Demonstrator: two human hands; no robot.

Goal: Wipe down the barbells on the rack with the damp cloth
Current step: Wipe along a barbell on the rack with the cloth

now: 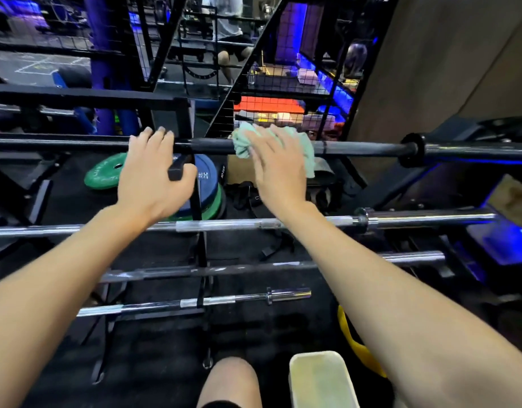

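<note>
A black barbell (357, 148) lies across the top of the rack. My right hand (276, 169) presses a pale green cloth (242, 142) over that bar near its middle, fingers spread over the cloth. My left hand (153, 175) rests on the same bar further left, fingers over the top and thumb beside a black rack peg (180, 169). Below hang a chrome barbell (224, 224), a darker bar (224, 270) and a short chrome bar (195, 301).
Green and blue weight plates (208, 184) lie on the black floor behind the rack. The rack's central upright (202, 248) runs between the bars. A pale plastic tub (321, 378) and a yellow band (354, 346) sit near my knee. Wire-mesh shelving stands beyond.
</note>
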